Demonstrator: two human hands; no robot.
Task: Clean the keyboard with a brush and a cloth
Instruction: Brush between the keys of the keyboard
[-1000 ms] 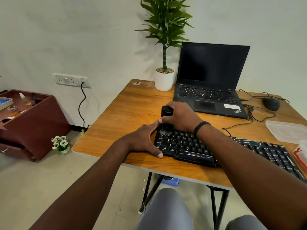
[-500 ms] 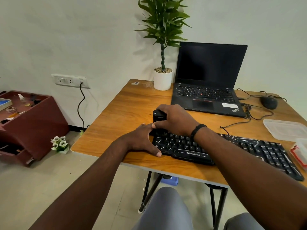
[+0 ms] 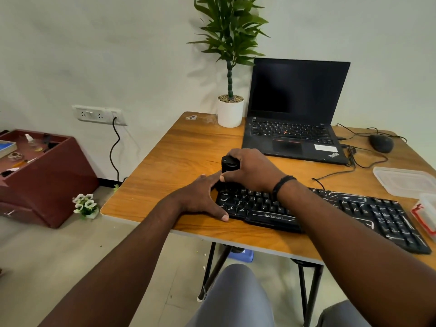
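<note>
Now the right hand (image 3: 250, 171) grips the black brush (image 3: 230, 164) upright, fingers curled round its body, at the far-left corner of the keyboard (image 3: 330, 208). Over the last second the brush has worked leftward along the top key row to this corner, so that row looks nearly swept. The left hand (image 3: 200, 197) lies flat with fingers straight, still pressing the keyboard's left end against the wooden surface (image 3: 179, 161), thumb at the front edge. No cloth shows clearly, so wiping probably remains, as do the lower rows.
</note>
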